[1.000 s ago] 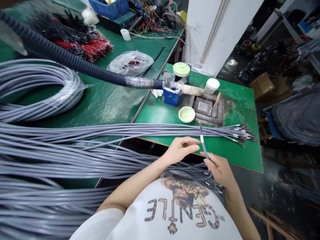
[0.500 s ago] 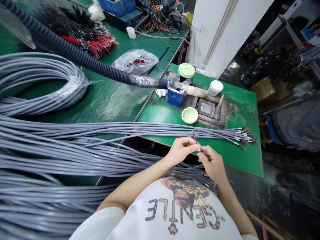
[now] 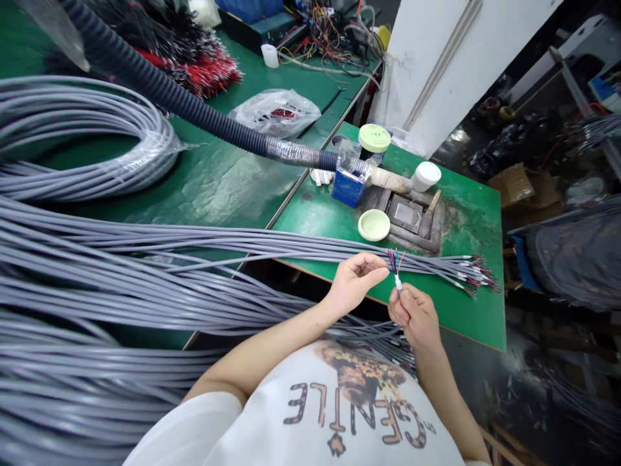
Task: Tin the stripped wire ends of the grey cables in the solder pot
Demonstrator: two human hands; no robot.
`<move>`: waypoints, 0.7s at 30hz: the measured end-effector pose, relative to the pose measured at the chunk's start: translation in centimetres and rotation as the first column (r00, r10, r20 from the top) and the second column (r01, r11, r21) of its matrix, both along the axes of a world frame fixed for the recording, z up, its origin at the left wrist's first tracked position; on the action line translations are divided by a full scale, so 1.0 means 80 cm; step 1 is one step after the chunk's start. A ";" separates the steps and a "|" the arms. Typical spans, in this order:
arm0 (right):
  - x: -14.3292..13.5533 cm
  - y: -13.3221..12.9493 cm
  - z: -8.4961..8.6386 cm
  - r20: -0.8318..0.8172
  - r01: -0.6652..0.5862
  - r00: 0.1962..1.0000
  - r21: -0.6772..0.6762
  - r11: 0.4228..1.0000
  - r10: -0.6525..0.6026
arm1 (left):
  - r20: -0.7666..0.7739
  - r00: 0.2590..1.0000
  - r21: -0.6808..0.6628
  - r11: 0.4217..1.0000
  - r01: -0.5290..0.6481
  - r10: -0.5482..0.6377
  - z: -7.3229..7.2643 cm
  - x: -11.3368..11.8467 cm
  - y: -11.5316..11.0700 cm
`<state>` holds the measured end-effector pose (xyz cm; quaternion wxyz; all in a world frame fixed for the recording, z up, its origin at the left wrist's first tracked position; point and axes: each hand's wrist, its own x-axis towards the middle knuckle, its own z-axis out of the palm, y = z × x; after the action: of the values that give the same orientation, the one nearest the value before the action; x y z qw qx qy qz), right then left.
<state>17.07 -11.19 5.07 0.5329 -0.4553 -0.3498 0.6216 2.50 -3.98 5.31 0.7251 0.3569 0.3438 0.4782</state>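
Note:
My right hand point(image 3: 416, 315) pinches the end of a grey cable point(image 3: 398, 285) between thumb and fingers. A white wrap sits around that end, and several thin coloured wires fan out above it, red, blue and green among them. Just left of these wires is my left hand point(image 3: 359, 279), its thumb and fingers parted with nothing seen between them. Behind both hands a bundle of grey cables point(image 3: 310, 247) runs across the green board point(image 3: 478, 317), its stripped, coloured ends at the right. More grey cables point(image 3: 160, 304) lie to my left.
A dark soldering pot point(image 3: 406, 213) sits on the board, near a shallow pale-green lid point(image 3: 374, 225), a white tub point(image 3: 427, 175) and a blue box point(image 3: 347, 188). A ribbed hose point(image 3: 233, 141) crosses from the upper left. A cable coil point(image 3: 140, 162) rests on the left table.
My left fingers have come off the wire end, and the coloured wires are now spread apart. My right hand has moved slightly down, still holding the cable.

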 end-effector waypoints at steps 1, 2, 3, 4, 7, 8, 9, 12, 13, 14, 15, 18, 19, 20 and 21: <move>-0.001 0.000 0.000 -0.003 0.000 1.000 -0.004 1.000 -0.001 | 0.014 1.000 -0.011 1.000 0.001 -0.001 0.000 0.000 0.001; -0.001 0.000 0.000 -0.004 -0.001 1.000 -0.008 1.000 0.001 | 0.031 1.000 -0.026 1.000 0.003 -0.002 0.001 0.001 0.002; -0.002 0.001 0.000 -0.003 -0.003 1.000 -0.010 1.000 0.003 | 0.048 0.999 -0.042 0.999 0.006 -0.004 0.002 0.002 0.003; -0.002 0.001 -0.001 -0.001 -0.008 1.000 -0.011 1.000 0.008 | 0.065 0.998 -0.059 0.998 0.008 -0.004 0.003 0.003 0.005; -0.003 0.003 -0.003 0.011 -0.018 1.000 -0.012 1.000 0.018 | 0.097 0.995 -0.087 0.996 0.024 -0.016 0.006 0.004 0.009; -0.004 0.003 -0.004 0.014 -0.017 1.000 -0.012 1.000 0.017 | 0.100 0.995 -0.090 0.995 0.032 -0.023 0.006 0.005 0.009; -0.004 0.003 -0.004 0.016 -0.012 1.000 -0.011 1.000 0.012 | 0.101 0.994 -0.091 0.995 0.038 -0.029 0.006 0.005 0.009; -0.005 0.003 -0.004 0.013 0.015 1.000 -0.013 1.000 -0.015 | 0.099 0.995 -0.081 0.996 0.032 -0.024 0.000 0.006 0.006; -0.006 0.003 -0.004 0.014 0.025 1.000 -0.016 1.000 -0.025 | 0.094 0.996 -0.067 0.998 0.016 -0.009 -0.002 0.007 0.004; -0.006 0.003 -0.004 0.018 0.031 0.999 -0.018 0.999 -0.031 | 0.084 0.996 -0.047 0.999 -0.008 0.012 -0.004 0.007 0.001; -0.007 0.003 -0.004 0.027 0.032 0.999 -0.020 0.999 -0.031 | 0.070 0.997 -0.022 0.999 -0.034 0.035 -0.004 0.006 -0.001; -0.008 0.004 -0.007 0.088 0.024 0.996 -0.015 1.000 -0.022 | 0.020 0.996 0.065 0.993 -0.094 0.092 -0.002 0.004 -0.003; -0.008 0.004 -0.007 0.116 0.023 0.993 -0.011 1.000 -0.022 | 0.008 0.995 0.087 0.991 -0.101 0.101 0.000 0.003 -0.003; -0.008 0.004 -0.008 0.147 0.027 0.989 -0.008 1.000 -0.025 | -0.002 0.995 0.100 0.990 -0.103 0.104 0.002 0.003 -0.002; -0.009 0.004 -0.008 0.176 0.031 0.984 -0.007 0.999 -0.030 | -0.009 0.995 0.105 0.989 -0.101 0.102 0.004 0.002 0.000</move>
<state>16.38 -10.89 4.39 0.5074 -0.5160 -0.3855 0.5724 2.66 -4.01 5.60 0.6778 0.3796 0.3412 0.5293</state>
